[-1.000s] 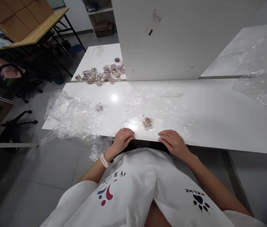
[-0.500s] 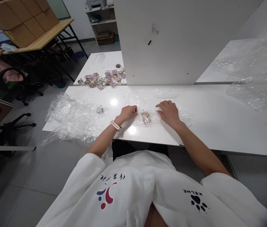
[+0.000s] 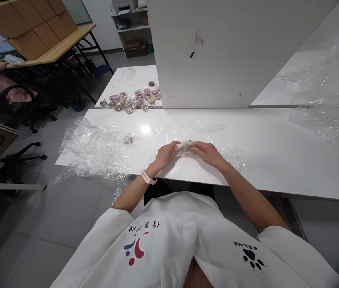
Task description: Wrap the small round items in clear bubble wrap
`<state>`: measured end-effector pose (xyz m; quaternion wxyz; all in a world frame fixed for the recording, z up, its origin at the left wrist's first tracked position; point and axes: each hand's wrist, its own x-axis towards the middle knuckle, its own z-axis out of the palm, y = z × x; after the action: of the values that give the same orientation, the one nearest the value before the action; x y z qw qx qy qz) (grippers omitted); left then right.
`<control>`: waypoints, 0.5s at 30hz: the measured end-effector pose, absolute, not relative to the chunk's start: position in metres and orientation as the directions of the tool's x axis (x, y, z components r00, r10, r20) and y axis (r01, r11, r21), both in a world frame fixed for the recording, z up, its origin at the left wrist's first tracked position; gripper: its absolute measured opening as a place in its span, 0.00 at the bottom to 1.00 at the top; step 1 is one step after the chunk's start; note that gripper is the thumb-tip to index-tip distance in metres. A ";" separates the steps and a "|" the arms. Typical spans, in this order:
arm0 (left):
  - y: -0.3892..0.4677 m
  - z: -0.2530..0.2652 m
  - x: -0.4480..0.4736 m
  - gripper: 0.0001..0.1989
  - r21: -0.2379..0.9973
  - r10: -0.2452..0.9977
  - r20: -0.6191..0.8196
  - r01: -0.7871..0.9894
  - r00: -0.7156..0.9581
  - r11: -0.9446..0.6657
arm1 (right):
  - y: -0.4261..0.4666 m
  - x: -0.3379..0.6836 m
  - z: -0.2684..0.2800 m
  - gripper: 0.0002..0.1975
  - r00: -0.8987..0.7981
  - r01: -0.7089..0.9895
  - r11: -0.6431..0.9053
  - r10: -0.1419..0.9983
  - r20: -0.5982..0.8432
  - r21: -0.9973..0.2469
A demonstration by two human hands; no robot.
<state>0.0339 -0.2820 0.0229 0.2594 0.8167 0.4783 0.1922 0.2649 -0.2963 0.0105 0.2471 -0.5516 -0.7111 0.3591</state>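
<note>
Between my hands, near the table's front edge, is a small brownish item [image 3: 186, 147] in clear plastic wrap; its exact kind is hard to make out. My left hand [image 3: 168, 154] grips its left end, with fingers curled onto the wrap. My right hand [image 3: 208, 153] closes on the right end, thumb and fingers pressed to it. Loose clear bubble wrap [image 3: 232, 157] spreads flat to the right of and behind the item. Left of my hands, a small purplish wrapped item [image 3: 128, 139] lies at the edge of a crumpled plastic heap.
A big pile of clear plastic wrap [image 3: 93, 150] covers the table's left end and hangs over its edge. Several small wrapped items [image 3: 130, 100] lie behind, left of an upright white panel [image 3: 211, 60]. More plastic film [image 3: 331, 112] is at right. A person in pink sits far left.
My hands have come together and closed on the wrapped item from both sides. The plastic is now folded around it; before, it lay flat with my hands apart.
</note>
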 end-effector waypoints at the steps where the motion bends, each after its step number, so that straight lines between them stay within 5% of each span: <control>1: -0.276 0.022 0.036 0.16 0.622 0.902 0.014 0.703 0.431 -0.346 | -0.294 0.265 0.015 0.22 -0.261 0.591 0.067 0.959 -0.112 -0.804; 4: -0.265 0.026 0.044 0.13 0.525 0.933 -0.059 0.806 0.355 -0.273 | -0.290 0.264 0.025 0.24 -0.109 0.701 -0.038 0.981 -0.160 -0.712; 6: -0.269 0.032 0.047 0.12 0.402 0.939 0.049 0.854 0.339 -0.329 | -0.293 0.265 0.028 0.24 0.003 0.828 0.012 1.000 0.026 -0.560; 9: -0.290 0.037 0.041 0.14 0.318 0.844 0.242 0.783 0.479 -0.535 | -0.313 0.273 0.023 0.21 -0.156 0.877 0.256 0.952 0.263 -0.406; 12: -0.309 0.029 0.027 0.17 0.352 0.760 0.212 0.678 0.614 -0.646 | -0.337 0.282 0.006 0.22 -0.329 0.815 0.415 0.906 0.265 -0.404; 15: -0.310 0.017 0.018 0.11 0.414 0.813 0.162 0.709 0.559 -0.570 | -0.349 0.285 -0.007 0.17 -0.281 0.797 0.391 0.915 0.289 -0.461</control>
<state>0.0175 -0.3105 0.0170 0.1526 0.8696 0.4376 0.1701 0.2854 -0.3489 -0.0065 0.2599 -0.5402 -0.7923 0.1136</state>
